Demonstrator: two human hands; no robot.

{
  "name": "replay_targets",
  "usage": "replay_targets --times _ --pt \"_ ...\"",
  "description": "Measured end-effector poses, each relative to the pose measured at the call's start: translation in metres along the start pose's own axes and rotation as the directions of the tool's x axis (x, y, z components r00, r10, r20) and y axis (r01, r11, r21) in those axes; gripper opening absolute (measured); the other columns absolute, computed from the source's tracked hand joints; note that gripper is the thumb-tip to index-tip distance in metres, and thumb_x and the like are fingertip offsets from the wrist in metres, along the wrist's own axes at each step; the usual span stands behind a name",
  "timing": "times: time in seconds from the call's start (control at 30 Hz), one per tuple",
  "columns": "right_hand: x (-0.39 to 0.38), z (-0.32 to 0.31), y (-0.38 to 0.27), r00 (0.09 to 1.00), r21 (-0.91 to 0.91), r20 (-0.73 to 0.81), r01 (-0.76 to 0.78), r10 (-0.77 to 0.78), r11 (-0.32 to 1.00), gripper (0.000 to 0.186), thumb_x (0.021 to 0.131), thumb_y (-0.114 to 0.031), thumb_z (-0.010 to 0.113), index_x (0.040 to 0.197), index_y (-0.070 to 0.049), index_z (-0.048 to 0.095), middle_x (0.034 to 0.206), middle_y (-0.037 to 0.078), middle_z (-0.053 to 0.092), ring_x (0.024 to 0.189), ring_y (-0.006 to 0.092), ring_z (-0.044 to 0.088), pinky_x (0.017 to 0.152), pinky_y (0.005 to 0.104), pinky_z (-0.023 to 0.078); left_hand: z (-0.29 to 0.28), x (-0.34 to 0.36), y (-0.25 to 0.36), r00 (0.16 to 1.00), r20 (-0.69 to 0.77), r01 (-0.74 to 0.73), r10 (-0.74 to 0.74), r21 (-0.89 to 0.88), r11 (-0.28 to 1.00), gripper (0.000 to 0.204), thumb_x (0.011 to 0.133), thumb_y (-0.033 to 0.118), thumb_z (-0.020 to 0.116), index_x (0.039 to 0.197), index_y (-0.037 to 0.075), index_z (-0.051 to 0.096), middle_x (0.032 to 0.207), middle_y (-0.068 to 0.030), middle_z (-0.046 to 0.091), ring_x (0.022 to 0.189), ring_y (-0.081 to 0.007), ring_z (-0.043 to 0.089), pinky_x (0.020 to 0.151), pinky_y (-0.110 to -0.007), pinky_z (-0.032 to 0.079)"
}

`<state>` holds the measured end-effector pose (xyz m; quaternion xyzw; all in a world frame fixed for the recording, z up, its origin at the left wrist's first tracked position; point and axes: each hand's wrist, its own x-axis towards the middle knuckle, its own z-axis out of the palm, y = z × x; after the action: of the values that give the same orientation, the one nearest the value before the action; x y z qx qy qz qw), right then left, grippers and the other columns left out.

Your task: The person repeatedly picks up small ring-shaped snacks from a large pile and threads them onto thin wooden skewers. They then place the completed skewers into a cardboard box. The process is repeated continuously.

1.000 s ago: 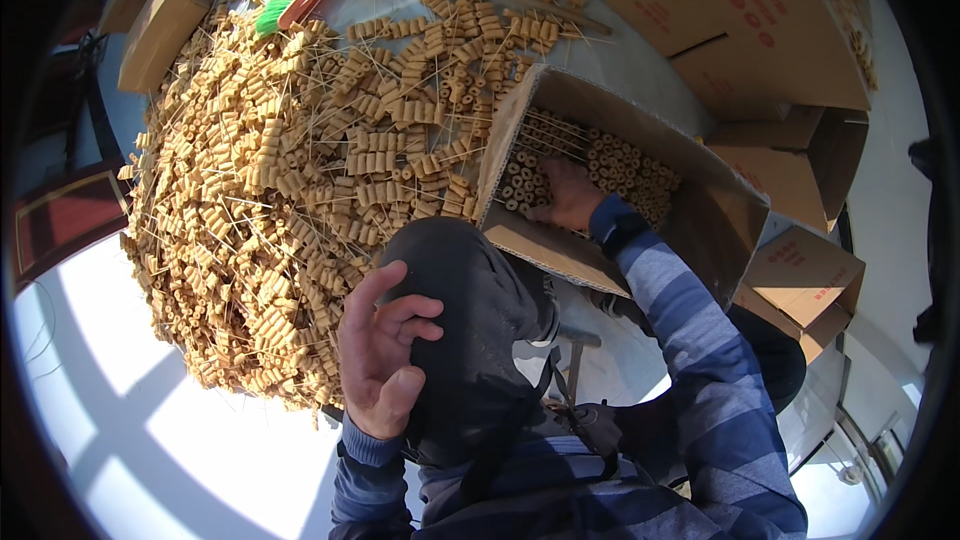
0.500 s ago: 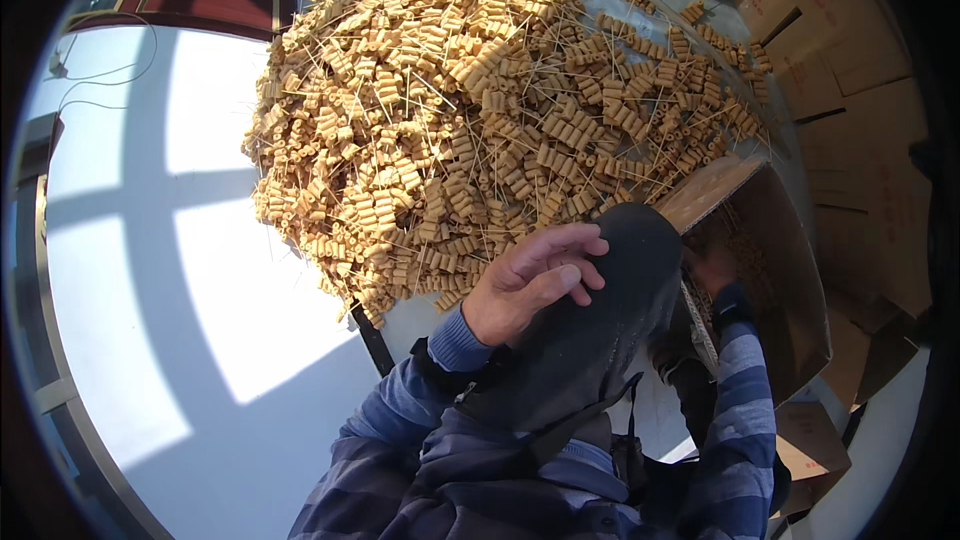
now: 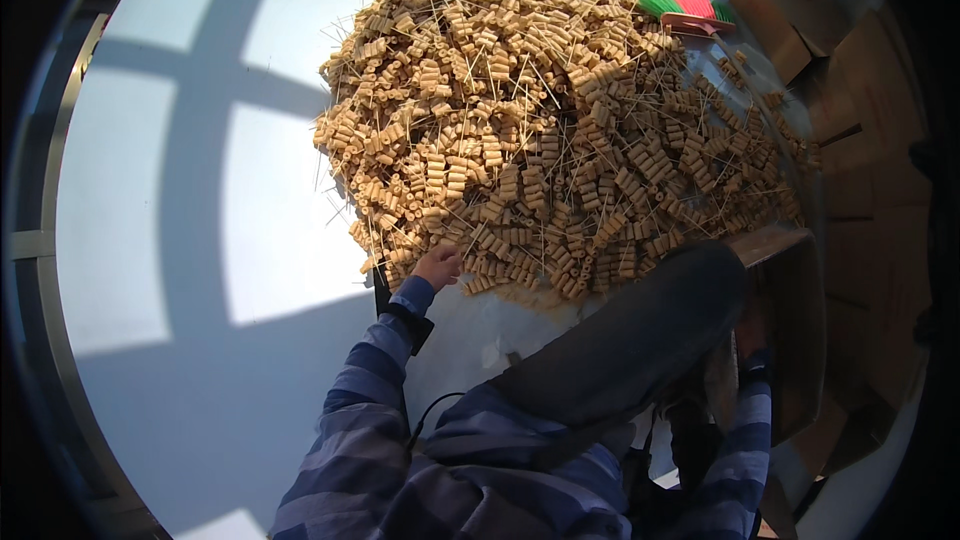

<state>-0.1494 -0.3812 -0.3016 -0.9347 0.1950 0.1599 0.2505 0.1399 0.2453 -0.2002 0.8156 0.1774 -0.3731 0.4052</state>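
A big heap of tan, ridged spiral pieces on thin sticks (image 3: 540,130) covers the floor ahead of me. At its near left edge my left hand (image 3: 438,266) touches the pieces, fingers curled inward. What they close on is too small to make out. My right hand (image 3: 755,328) is down inside an open cardboard box (image 3: 800,340) beside my knee. Deep shadow and the box wall hide its fingers and whatever they touch.
My bent knee (image 3: 690,290) lies between the heap and the box. A brush with green and pink bristles (image 3: 690,10) lies at the far right of the heap. More cardboard boxes (image 3: 785,15) stand along the right. Pale floor (image 3: 130,240), crossed by window shadows, stretches to the left.
My left hand has moved from above my knee out to the heap's near left edge. My right hand stays in the box. The whole view has shifted.
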Motion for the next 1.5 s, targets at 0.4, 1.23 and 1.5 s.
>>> replay_targets --times 0.4,1.23,1.5 --pt "-0.106 -0.067 -0.015 0.967 0.075 -0.24 -0.07 0.086 0.995 0.045 0.104 -0.027 0.052 0.138 0.002 0.051 0.135 0.018 0.057 0.124 0.0308 0.056 0.105 0.0375 0.045 -0.074 0.124 0.045 0.903 -0.427 -0.118 0.048 -0.139 0.983 0.062 0.079 0.043 0.084 0.107 -0.004 0.057 0.062 -0.0019 0.05 0.048 -0.0123 0.05 0.042 -0.027 0.042" --pt "-0.065 -0.099 -0.455 0.771 0.809 0.499 -0.578 -0.395 -0.107 0.052 0.107 -0.044 0.042 0.13 0.0 0.055 0.12 0.009 0.061 0.112 0.0191 0.06 0.097 0.0335 0.05 0.038 -0.175 0.134 0.134 0.259 -0.953 0.956 0.297 0.054 0.035 0.076 -0.004 0.068 0.11 0.0 0.064 0.116 -0.0144 0.055 0.1 -0.0321 0.062 0.083 -0.04 0.055" --pt "-0.079 -0.079 -0.432 0.884 0.872 0.412 -0.453 -0.222 -0.185 0.031 0.11 -0.027 0.038 0.118 -0.005 0.058 0.118 0.006 0.062 0.104 0.0142 0.06 0.094 0.0304 0.048 0.074 -0.187 0.121 0.118 0.331 -0.988 0.936 0.136 0.077 0.045 0.079 -0.003 0.068 0.122 0.002 0.062 0.125 -0.0168 0.054 0.107 -0.0347 0.061 0.088 -0.04 0.054"
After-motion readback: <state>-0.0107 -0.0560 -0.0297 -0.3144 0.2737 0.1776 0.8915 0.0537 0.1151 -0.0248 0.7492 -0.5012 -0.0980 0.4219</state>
